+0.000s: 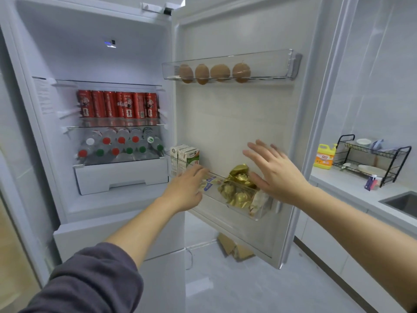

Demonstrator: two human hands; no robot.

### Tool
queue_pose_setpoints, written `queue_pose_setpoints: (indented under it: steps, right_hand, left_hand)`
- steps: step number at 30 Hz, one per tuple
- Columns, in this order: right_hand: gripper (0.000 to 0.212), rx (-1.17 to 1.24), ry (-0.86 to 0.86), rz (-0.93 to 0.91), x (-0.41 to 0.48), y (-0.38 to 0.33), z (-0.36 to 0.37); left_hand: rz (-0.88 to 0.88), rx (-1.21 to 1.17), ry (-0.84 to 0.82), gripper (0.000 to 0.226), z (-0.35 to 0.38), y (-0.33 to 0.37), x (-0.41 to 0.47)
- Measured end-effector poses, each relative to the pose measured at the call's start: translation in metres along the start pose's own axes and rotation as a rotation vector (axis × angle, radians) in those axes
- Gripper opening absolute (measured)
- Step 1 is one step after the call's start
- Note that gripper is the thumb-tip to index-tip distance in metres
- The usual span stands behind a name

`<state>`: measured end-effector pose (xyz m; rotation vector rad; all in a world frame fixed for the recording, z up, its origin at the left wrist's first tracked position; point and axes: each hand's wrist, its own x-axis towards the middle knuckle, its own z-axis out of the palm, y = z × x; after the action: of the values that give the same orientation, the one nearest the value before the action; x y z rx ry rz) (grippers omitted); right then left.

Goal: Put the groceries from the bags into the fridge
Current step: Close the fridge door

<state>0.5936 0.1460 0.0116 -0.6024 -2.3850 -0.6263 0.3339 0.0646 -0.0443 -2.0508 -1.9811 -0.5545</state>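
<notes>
The fridge stands open, its door (225,123) swung to the right. The lower door bin (230,205) holds milk cartons (188,155), small blue-and-white packets (208,182) and gold-wrapped sweets (239,184). My left hand (187,188) reaches over the bin's rim by the packets, fingers curled; whether it grips anything is unclear. Spread open, my right hand (273,172) hovers above the gold sweets and holds nothing. Several eggs (214,73) sit in the upper door bin (270,64). Red cans (117,105) line a shelf, with capped bottles (119,145) lying below them.
A white drawer (121,177) sits under the bottles. Flattened cardboard (234,247) lies on the floor behind the door. On the right counter (338,184) stand a yellow detergent bottle (324,157) and a black dish rack (370,159), beside a sink (404,203).
</notes>
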Motion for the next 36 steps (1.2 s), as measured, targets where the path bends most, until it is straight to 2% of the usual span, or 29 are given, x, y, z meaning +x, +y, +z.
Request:
queue_pose_setpoints:
  steps: [2,5,9,14,17,22,27,30,33,34,36]
  right_hand:
    - [0.049,0.029,-0.050,-0.007,0.005,-0.001,0.006]
    - [0.039,0.021,0.032,-0.044,0.007,-0.009,0.008]
    - [0.040,-0.003,0.051,-0.104,0.009,-0.007,0.010]
    - [0.045,-0.078,0.047,-0.205,0.015,-0.005,0.004]
    - [0.046,-0.107,0.034,-0.218,0.017,-0.004,0.003]
    - [0.048,-0.129,0.037,-0.218,0.021,-0.001,0.004]
    - [0.049,-0.127,0.034,-0.222,0.020,0.005,0.008]
    - [0.049,-0.109,0.018,-0.203,0.016,0.008,0.010]
    - [0.044,-0.072,0.007,-0.207,0.014,0.007,0.002]
    - [0.040,-0.065,0.006,-0.220,0.013,0.006,-0.004]
    - [0.035,-0.071,0.037,-0.229,0.010,0.007,-0.017]
  left_hand:
    - [0.003,-0.009,-0.006,0.070,-0.003,-0.005,-0.004]
    - [0.007,-0.009,-0.005,0.067,-0.006,-0.011,-0.009]
    - [0.011,-0.069,0.010,0.050,-0.016,-0.022,-0.002]
    - [-0.189,-0.077,0.117,0.057,-0.032,-0.049,0.032]
    - [-0.290,-0.009,-0.019,0.063,-0.032,-0.065,0.055]
    - [-0.299,0.067,-0.179,0.058,-0.019,-0.073,0.084]
    - [-0.288,0.052,-0.156,0.046,-0.007,-0.083,0.095]
    - [-0.284,0.047,-0.151,0.046,-0.008,-0.083,0.097]
    - [-0.320,0.088,-0.224,0.053,-0.016,-0.075,0.095]
    - [-0.339,0.101,-0.215,0.057,-0.017,-0.070,0.093]
    - [-0.321,0.069,-0.098,0.060,-0.019,-0.050,0.085]
